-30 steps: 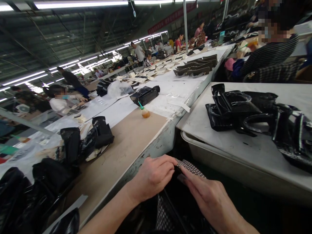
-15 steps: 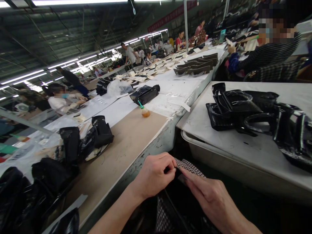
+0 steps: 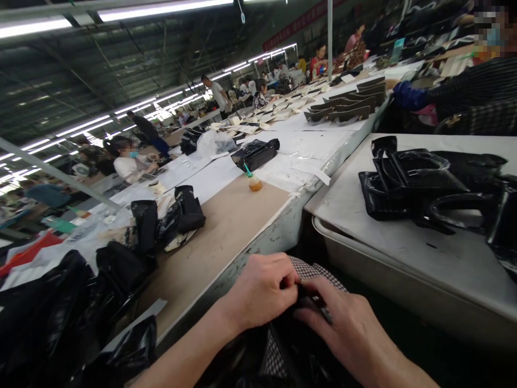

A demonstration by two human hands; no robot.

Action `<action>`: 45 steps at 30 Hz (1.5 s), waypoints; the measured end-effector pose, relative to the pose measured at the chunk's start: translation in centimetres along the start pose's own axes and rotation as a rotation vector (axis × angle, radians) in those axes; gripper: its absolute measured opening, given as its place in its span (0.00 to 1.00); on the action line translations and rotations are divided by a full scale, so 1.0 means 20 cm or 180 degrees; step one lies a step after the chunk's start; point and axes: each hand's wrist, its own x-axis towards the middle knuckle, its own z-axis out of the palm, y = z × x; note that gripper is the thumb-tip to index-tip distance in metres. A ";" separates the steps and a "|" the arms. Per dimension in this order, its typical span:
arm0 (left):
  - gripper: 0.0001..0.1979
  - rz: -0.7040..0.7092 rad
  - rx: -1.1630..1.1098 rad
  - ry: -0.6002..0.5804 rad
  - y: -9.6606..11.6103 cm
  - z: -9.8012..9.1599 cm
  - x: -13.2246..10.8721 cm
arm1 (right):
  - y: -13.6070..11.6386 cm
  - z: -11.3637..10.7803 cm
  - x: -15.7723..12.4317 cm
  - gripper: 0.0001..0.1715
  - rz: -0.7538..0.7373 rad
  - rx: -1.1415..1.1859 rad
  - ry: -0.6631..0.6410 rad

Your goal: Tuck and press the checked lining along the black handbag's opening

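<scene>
Checked cloth (image 3: 313, 269) in a fine black-and-white pattern sits at the bottom centre of the frame, and that is where I have both hands. My left hand (image 3: 262, 291) is curled over, thumb and fingers pressed together on the edge of the cloth and the dark piece under it. My right hand (image 3: 343, 328) lies just beside it, fingertips bent onto the same dark piece (image 3: 311, 302) and touching the left thumb (whether it truly pinches or only presses down I cannot tell). Black material spreads below both wrists to the lower edge. Left of the hands runs the long worktable (image 3: 226, 231), its bare brown top ending just above my left knuckles. On it, lower left, lie glossy black bag parts (image 3: 121, 269), with another dark bundle (image 3: 180, 215) further up. Mid-frame stands a small amber bottle (image 3: 254, 183), with a black pouch (image 3: 256, 153) behind it. To the right, a grey table (image 3: 404, 242) carries a heap of black handbags (image 3: 420, 183). Seated people fill the far upper part
</scene>
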 end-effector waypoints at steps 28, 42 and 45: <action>0.11 -0.2031 0.0348 0.0335 0.12 0.00 -0.18 | 0.12 0.06 0.18 0.15 -0.0685 0.0215 -0.0054; 0.09 -0.0970 0.0927 0.0799 0.04 0.07 -0.21 | 0.10 0.07 0.17 0.14 -0.0855 0.0102 0.0259; 0.07 -0.0689 0.1130 0.0986 0.04 0.08 -0.21 | 0.09 0.08 0.16 0.13 -0.0830 0.0090 0.0371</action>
